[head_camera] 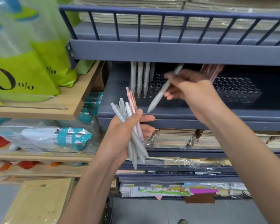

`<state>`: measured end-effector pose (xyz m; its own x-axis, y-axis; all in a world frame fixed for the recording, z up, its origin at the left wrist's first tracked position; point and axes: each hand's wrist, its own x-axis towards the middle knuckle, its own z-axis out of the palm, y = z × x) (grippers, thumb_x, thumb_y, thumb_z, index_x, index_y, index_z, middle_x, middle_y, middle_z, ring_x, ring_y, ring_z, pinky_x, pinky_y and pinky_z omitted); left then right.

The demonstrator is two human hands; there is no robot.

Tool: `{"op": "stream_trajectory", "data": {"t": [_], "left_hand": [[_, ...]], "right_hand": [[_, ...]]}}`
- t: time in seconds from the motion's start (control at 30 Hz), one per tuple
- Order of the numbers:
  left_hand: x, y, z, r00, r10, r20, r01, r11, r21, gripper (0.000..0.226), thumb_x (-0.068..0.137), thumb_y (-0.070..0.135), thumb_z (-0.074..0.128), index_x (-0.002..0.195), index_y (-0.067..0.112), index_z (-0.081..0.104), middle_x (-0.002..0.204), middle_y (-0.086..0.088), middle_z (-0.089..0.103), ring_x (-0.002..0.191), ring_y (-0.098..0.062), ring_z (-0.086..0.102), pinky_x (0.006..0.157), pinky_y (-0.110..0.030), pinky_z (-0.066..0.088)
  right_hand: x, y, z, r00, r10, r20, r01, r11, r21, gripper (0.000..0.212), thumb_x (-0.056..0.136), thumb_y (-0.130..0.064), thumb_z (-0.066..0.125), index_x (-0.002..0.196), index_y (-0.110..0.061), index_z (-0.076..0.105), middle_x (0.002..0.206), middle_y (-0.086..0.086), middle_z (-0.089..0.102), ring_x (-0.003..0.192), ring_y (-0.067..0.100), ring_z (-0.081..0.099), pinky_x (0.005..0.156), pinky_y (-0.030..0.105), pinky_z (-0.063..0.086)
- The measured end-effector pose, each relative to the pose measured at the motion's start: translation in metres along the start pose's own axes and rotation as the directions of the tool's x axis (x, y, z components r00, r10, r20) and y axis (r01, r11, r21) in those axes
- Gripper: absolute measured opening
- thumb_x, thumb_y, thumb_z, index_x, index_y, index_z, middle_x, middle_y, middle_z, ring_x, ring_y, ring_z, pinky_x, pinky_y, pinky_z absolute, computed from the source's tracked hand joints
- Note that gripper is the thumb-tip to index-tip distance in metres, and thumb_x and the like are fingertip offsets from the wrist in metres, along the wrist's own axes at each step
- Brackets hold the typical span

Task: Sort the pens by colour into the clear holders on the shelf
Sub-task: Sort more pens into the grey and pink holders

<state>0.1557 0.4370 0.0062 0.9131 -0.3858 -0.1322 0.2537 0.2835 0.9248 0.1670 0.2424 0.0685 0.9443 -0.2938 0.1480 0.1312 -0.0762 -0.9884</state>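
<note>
left hand (124, 131): fingers curled round a bunch of grey and pink pens (136, 151), tips down | right hand (192, 94): fingers pinch one grey pen (160, 92) mid-barrel, slanted | behind: standing grey pens (140, 78) in clear holder (157, 81) on shelf (200, 113)

My right hand (196, 94) is blurry, and so is the grey pen (162, 92) it pinches. This hand covers the middle of the frame, so I cannot see where the left clear holder (157, 79) ends. The standing grey pens (140, 75) have their tops hidden behind the upper shelf front (168, 52). The pink pens (212, 70) are blurry, and their tops hide there too. My left hand (120, 135) wraps the bunch of pens (136, 146), so I cannot count them. At upper left, the green bag (23, 70) runs off the edge and its big number is cut. The paper labels (160, 189) low down are too small to read.
</note>
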Motion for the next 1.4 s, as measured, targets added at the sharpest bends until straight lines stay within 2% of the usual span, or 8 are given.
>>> {"op": "stream_trajectory", "data": {"t": [0.13, 0.33, 0.43, 0.57, 0.8, 1.03, 1.27, 1.4], "left_hand": [[-0.001, 0.003, -0.008, 1.0, 0.025, -0.007, -0.025, 1.0, -0.006, 0.022, 0.098, 0.025, 0.063, 0.076, 0.021, 0.064, 0.069, -0.004, 0.058, 0.051, -0.016, 0.051, 0.05, -0.025, 0.045], [-0.003, 0.008, -0.01, 0.999, 0.027, 0.025, -0.025, 0.997, -0.068, 0.025, 0.1, 0.032, 0.058, 0.078, 0.022, 0.057, 0.07, -0.002, 0.051, 0.051, -0.014, 0.042, 0.048, -0.025, 0.038], [-0.005, 0.011, -0.01, 0.999, 0.026, 0.024, -0.024, 0.997, -0.079, 0.021, 0.102, 0.023, 0.052, 0.081, 0.019, 0.056, 0.069, -0.002, 0.05, 0.049, -0.014, 0.042, 0.047, -0.024, 0.037], [-0.008, 0.013, -0.01, 0.999, 0.033, 0.017, -0.032, 0.997, -0.068, 0.01, 0.102, 0.015, 0.049, 0.093, 0.014, 0.051, 0.071, -0.002, 0.053, 0.05, -0.014, 0.043, 0.046, -0.023, 0.038], [-0.012, 0.008, -0.008, 0.997, 0.069, -0.038, -0.07, 0.997, -0.041, 0.012, 0.099, 0.016, 0.059, 0.1, 0.005, 0.055, 0.066, -0.005, 0.054, 0.05, -0.016, 0.049, 0.046, -0.024, 0.043], [-0.011, 0.0, -0.013, 0.997, 0.066, -0.05, -0.07, 0.993, -0.095, 0.017, 0.096, 0.018, 0.065, 0.09, 0.002, 0.061, 0.058, -0.005, 0.056, 0.049, -0.017, 0.053, 0.046, -0.023, 0.045], [-0.013, -0.003, -0.019, 0.994, 0.045, -0.1, -0.055, 0.994, -0.098, 0.014, 0.084, 0.026, 0.076, 0.079, 0.013, 0.08, 0.082, -0.011, 0.075, 0.064, -0.02, 0.07, 0.054, -0.026, 0.054], [-0.016, -0.001, -0.018, 0.992, 0.042, -0.115, -0.056, 0.991, -0.122, 0.027, 0.075, 0.028, 0.077, 0.09, 0.006, 0.074, 0.089, -0.012, 0.078, 0.067, -0.021, 0.074, 0.054, -0.025, 0.057]], "right_hand": [[0.028, -0.006, -0.001, 0.946, -0.074, -0.315, 0.063, 0.997, -0.044, 0.017, 0.091, -0.007, 0.057, 0.075, -0.011, 0.062, 0.056, -0.001, 0.067, 0.054, 0.019, 0.066, 0.059, 0.032, 0.058], [0.043, 0.003, 0.008, 0.907, -0.158, -0.39, 0.125, 0.986, -0.11, 0.022, 0.086, -0.007, 0.066, 0.068, -0.02, 0.066, 0.064, -0.005, 0.071, 0.071, 0.018, 0.071, 0.078, 0.04, 0.06], [0.047, 0.009, 0.013, 0.909, -0.215, -0.356, 0.078, 0.929, -0.363, 0.022, 0.084, -0.018, 0.063, 0.081, 0.003, 0.067, 0.084, 0.019, 0.072, 0.088, 0.034, 0.068, 0.089, 0.05, 0.054], [0.047, -0.003, 0.024, 0.949, -0.274, -0.156, 0.115, 0.762, -0.637, 0.03, 0.094, -0.023, 0.051, 0.069, -0.02, 0.069, 0.09, 0.009, 0.072, 0.083, 0.015, 0.063, 0.083, 0.016, 0.044], [0.058, -0.019, 0.034, 0.999, -0.037, 0.027, 0.04, 0.445, -0.894, 0.041, 0.105, -0.035, 0.027, 0.134, -0.016, 0.049, 0.136, 0.009, 0.056, 0.106, 0.028, 0.056, 0.081, 0.029, 0.035], [0.063, -0.02, 0.036, 0.997, 0.062, 0.056, 0.022, 0.456, -0.89, 0.041, 0.105, -0.034, 0.028, 0.141, -0.018, 0.041, 0.14, 0.008, 0.053, 0.122, 0.029, 0.053, 0.098, 0.036, 0.041], [0.056, -0.016, 0.033, 1.0, -0.005, -0.02, -0.016, 0.457, -0.889, 0.041, 0.103, -0.038, 0.034, 0.131, -0.016, 0.053, 0.127, 0.007, 0.062, 0.107, 0.028, 0.06, 0.081, 0.03, 0.043], [0.042, -0.013, 0.026, 0.98, -0.112, -0.165, 0.002, 0.832, -0.555, 0.028, 0.097, -0.021, 0.05, 0.111, -0.003, 0.066, 0.098, 0.004, 0.071, 0.091, 0.01, 0.067, 0.081, 0.025, 0.053]]}}
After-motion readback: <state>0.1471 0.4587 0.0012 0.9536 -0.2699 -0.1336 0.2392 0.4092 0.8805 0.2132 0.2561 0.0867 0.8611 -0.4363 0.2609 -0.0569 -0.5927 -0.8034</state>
